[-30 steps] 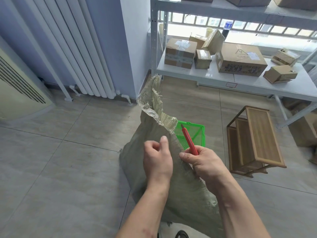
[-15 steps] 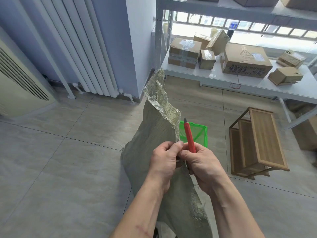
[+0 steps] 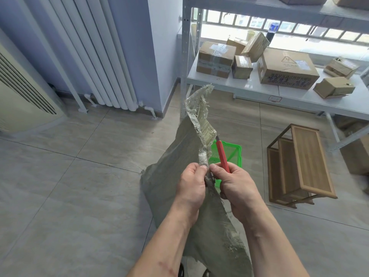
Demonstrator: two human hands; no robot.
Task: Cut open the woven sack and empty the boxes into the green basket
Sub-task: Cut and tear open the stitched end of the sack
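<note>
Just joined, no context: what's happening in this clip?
A person holds up a grey-green woven sack by its taped, frayed top edge. The left hand pinches the edge; the right hand pinches beside it while gripping a red cutter, tip up. The green basket sits on the floor behind, partly hidden.

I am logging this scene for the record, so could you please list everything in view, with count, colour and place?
Woven plastic sack: one, grey-green, held upright at centre.
Red utility knife: one, in the right hand.
Green plastic basket: one, on the floor behind the sack.
Cardboard boxes: about seven, brown, on the white shelf.
Wooden stool: one, brown, floor at right.
Radiator: one, white, left wall.
Left hand: pinching the sack's edge.
Right hand: pinching the sack, gripping the knife.
</note>
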